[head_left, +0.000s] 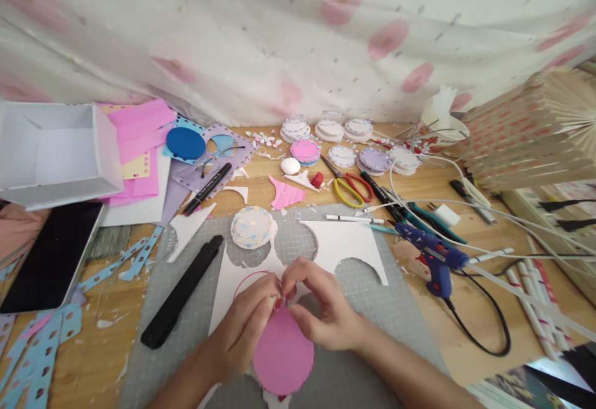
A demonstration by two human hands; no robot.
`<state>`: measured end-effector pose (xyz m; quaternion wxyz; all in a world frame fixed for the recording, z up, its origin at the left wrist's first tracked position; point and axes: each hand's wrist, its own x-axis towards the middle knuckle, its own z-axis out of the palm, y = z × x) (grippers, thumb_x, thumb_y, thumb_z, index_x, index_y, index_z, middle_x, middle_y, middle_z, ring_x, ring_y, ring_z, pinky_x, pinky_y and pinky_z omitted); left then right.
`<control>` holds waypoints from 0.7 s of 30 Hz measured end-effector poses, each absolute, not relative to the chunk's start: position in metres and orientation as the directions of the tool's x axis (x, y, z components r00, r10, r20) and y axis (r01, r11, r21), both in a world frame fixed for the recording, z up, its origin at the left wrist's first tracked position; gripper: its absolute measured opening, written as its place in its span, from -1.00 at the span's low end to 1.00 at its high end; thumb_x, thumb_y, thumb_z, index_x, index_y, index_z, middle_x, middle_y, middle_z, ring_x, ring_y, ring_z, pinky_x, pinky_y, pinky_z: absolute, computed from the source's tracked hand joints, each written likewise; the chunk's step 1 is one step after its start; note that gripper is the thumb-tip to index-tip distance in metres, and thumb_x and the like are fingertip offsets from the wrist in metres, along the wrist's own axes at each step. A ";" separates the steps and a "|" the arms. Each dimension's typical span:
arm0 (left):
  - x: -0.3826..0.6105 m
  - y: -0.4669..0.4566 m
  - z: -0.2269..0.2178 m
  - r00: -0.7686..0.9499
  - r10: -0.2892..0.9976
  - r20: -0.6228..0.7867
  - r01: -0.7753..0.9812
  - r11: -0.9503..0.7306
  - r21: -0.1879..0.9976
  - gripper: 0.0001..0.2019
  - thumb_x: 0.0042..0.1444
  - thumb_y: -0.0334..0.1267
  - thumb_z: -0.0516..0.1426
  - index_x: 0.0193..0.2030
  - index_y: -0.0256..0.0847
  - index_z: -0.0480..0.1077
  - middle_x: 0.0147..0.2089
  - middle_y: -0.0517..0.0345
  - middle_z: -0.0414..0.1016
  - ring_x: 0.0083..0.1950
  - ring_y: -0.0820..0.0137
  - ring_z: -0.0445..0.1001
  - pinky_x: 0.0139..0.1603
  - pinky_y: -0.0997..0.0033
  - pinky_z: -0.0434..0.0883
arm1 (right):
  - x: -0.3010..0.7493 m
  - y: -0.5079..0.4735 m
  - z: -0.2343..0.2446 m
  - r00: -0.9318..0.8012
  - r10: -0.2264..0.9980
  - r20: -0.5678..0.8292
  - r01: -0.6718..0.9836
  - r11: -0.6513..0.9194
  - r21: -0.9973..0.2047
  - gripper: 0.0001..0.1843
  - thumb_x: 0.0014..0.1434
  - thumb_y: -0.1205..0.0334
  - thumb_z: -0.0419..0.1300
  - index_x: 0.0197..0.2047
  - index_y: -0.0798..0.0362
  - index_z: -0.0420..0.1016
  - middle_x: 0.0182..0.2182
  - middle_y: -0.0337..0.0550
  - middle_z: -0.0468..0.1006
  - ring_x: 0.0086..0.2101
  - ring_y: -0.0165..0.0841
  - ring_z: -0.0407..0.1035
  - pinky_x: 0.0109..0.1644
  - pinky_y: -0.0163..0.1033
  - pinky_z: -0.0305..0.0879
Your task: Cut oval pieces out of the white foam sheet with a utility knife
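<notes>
A round pink paper disc [284, 356] lies in front of me with its upper edge between my two hands. My left hand [246, 322] has its fingers closed on the disc's upper left edge, and a small red bit shows at its fingertips. Curled in toward the same edge, my right hand [323, 310] has thumb and forefinger near the rim; what sits between those fingertips is too small to name. Beneath them is a white cut-out sheet [347, 241] with round holes and a red drawn circle. A decorated white disc [252, 228] rests just beyond.
The grey cutting mat [382, 334] bears a black cutter-like tool [181, 291]. To the right lie a blue glue gun [433, 257] with cables, and scissors [351, 188]. A phone [53, 254] and white box [56, 148] are left. Several decorated discs [375, 161] stand at the back.
</notes>
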<state>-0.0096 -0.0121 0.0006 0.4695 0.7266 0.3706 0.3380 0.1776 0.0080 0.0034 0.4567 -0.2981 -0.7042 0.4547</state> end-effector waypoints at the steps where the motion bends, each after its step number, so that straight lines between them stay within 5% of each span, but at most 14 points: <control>1: -0.012 -0.014 -0.003 0.478 0.863 0.162 0.250 -0.310 0.917 -0.72 0.39 -0.27 -0.17 0.01 -0.17 0.33 -0.13 0.05 0.49 -0.05 0.33 0.46 0.01 0.37 0.42 | 0.178 0.008 0.004 -0.398 0.830 0.390 0.023 0.434 -0.901 -0.84 0.14 0.37 0.14 -0.17 0.04 0.35 -0.34 -0.12 0.44 -0.34 -0.35 0.35 -0.24 -0.24 0.36; 5: -0.012 -0.017 -0.008 0.419 0.867 0.272 0.336 -0.426 0.840 -0.68 0.37 -0.31 -0.11 0.21 -0.10 0.23 0.10 0.03 0.48 0.11 0.28 0.44 0.10 0.31 0.42 | 0.178 0.009 0.003 -0.367 0.795 0.484 0.075 0.543 -0.836 -0.78 0.21 0.46 0.13 -0.10 0.03 0.40 -0.33 -0.10 0.50 -0.30 -0.35 0.40 -0.23 -0.25 0.39; 11: 0.001 -0.006 0.008 0.492 0.847 0.202 0.205 -0.339 0.918 -0.76 0.37 -0.27 -0.15 -0.26 -0.13 0.28 -0.36 0.14 0.36 -0.30 0.34 0.38 -0.28 0.35 0.39 | 0.176 0.004 -0.003 -0.311 0.763 0.566 0.206 0.636 -0.744 -0.76 0.18 0.50 0.14 -0.13 0.01 0.38 -0.41 -0.15 0.48 -0.39 -0.36 0.38 -0.34 -0.27 0.36; 15: 0.000 -0.004 0.005 0.511 0.839 0.185 0.178 -0.314 0.933 -0.76 0.37 -0.27 -0.15 -0.34 -0.15 0.18 -0.39 0.19 0.22 -0.35 0.39 0.26 -0.31 0.37 0.28 | 0.177 0.004 -0.002 -0.296 0.732 0.614 0.235 0.679 -0.696 -0.71 0.13 0.54 0.12 -0.13 0.02 0.34 -0.43 -0.17 0.45 -0.41 -0.37 0.36 -0.37 -0.29 0.33; 21: -0.007 -0.003 0.000 0.389 0.892 0.229 0.186 -0.320 0.929 -0.78 0.36 -0.32 -0.16 -0.34 -0.15 0.13 -0.39 0.21 0.17 -0.36 0.41 0.21 -0.35 0.38 0.21 | 0.189 0.009 -0.002 -0.063 0.854 0.517 0.271 0.513 -0.814 -0.83 0.19 0.47 0.00 -0.24 0.01 0.29 -0.44 -0.20 0.32 -0.41 -0.35 0.27 -0.36 -0.24 0.24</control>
